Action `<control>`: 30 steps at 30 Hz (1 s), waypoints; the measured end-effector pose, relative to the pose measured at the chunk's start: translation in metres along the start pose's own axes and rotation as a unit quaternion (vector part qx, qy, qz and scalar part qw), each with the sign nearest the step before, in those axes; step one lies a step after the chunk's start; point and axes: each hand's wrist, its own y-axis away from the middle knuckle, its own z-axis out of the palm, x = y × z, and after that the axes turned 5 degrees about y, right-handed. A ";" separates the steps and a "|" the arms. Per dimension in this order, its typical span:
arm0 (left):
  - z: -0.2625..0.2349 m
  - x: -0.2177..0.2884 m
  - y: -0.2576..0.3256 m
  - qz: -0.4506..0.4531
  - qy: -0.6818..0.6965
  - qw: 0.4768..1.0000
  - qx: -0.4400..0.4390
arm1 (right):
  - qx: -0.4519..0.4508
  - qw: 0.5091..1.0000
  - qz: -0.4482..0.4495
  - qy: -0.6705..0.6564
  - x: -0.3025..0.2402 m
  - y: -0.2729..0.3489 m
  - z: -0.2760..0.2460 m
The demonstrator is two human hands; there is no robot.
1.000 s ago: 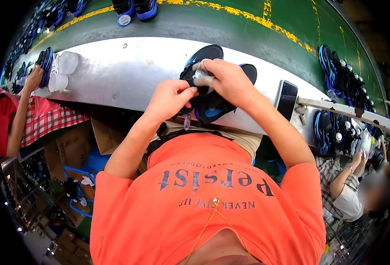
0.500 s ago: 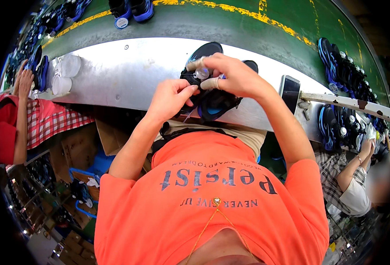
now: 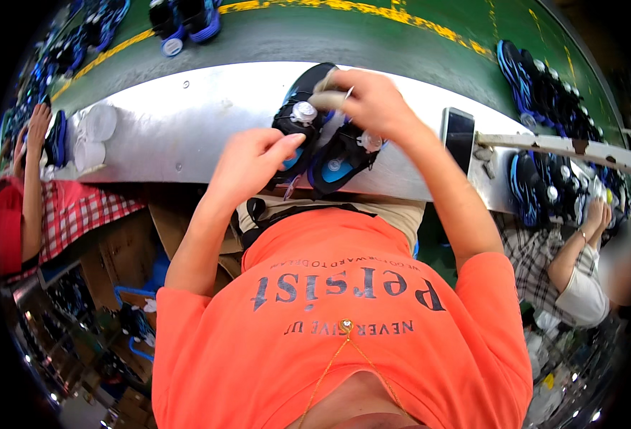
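A pair of black shoes with blue insoles lies on the metal bench in front of me, toes pointing away. On the left shoe (image 3: 302, 86) sits a round white dial-like piece (image 3: 304, 112); the right shoe (image 3: 340, 161) carries a clear one (image 3: 370, 141). My left hand (image 3: 255, 157) is closed at the left shoe's near side, thumb over its opening, the other fingertips partly hidden. Above the pair, my right hand (image 3: 369, 104) is smeared by motion, with pale covers on some fingers. Whether those fingers hold anything does not show.
The bench (image 3: 187, 114) bears white shoe-shaped pieces (image 3: 95, 139) at left and a phone (image 3: 458, 136) at right, beside a chipped white bar (image 3: 558, 145). Rows of shoes (image 3: 544, 89) stand beyond. Co-workers sit on both sides; cardboard boxes (image 3: 126, 243) lie below left.
My right hand has lifted off the white piece and moved slightly away from me. My left hand has shifted left and nearer, uncovering the left shoe. The whole view has shifted a little.
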 end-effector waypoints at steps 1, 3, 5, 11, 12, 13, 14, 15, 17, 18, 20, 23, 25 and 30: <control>-0.005 0.007 0.009 0.010 -0.049 0.999 0.023 | 0.095 0.988 -0.111 0.052 0.017 0.000 -0.012; 0.001 0.013 0.022 0.080 0.032 0.996 0.025 | 0.008 1.000 -0.008 0.007 0.033 0.023 -0.046; 0.017 0.024 0.030 0.048 0.126 0.987 -0.088 | -0.114 0.990 -0.059 -0.062 0.031 0.053 -0.042; 0.065 0.020 0.007 -0.092 0.244 0.952 -0.162 | 0.144 0.982 -0.048 0.109 0.032 0.076 0.005; 0.067 0.017 0.009 -0.062 0.256 0.952 -0.156 | 0.120 0.986 -0.084 0.080 0.035 0.077 0.001; 0.065 0.013 0.006 -0.072 0.273 0.945 -0.167 | 0.094 0.987 -0.121 0.050 0.032 0.077 -0.005; 0.060 0.009 0.001 -0.083 0.291 0.936 -0.178 | 0.068 0.985 -0.158 0.020 0.031 0.077 -0.009; 0.058 0.007 -0.002 -0.093 0.308 0.928 -0.189 | 0.080 0.986 -0.145 0.029 0.032 0.075 -0.007; 0.072 0.009 0.000 -0.069 0.336 0.928 -0.149 | 0.103 0.987 -0.113 0.050 0.033 0.072 0.002; 0.083 0.007 0.007 -0.057 0.362 0.922 -0.122 | 0.122 0.986 -0.065 0.097 0.036 0.075 0.009; 0.087 0.001 0.016 -0.050 0.364 0.926 -0.087 | 0.083 0.993 -0.058 0.062 0.034 0.075 0.003; 0.082 0.007 0.017 -0.065 0.360 0.926 -0.094 | 0.063 0.990 -0.125 -0.001 0.036 0.074 -0.006; 0.087 0.015 0.020 -0.069 0.371 0.922 -0.090 | 0.057 0.992 -0.107 0.026 0.034 0.077 -0.004; 0.084 0.013 0.018 -0.099 0.358 0.922 -0.112 | 0.087 0.994 -0.070 0.022 0.036 0.080 0.001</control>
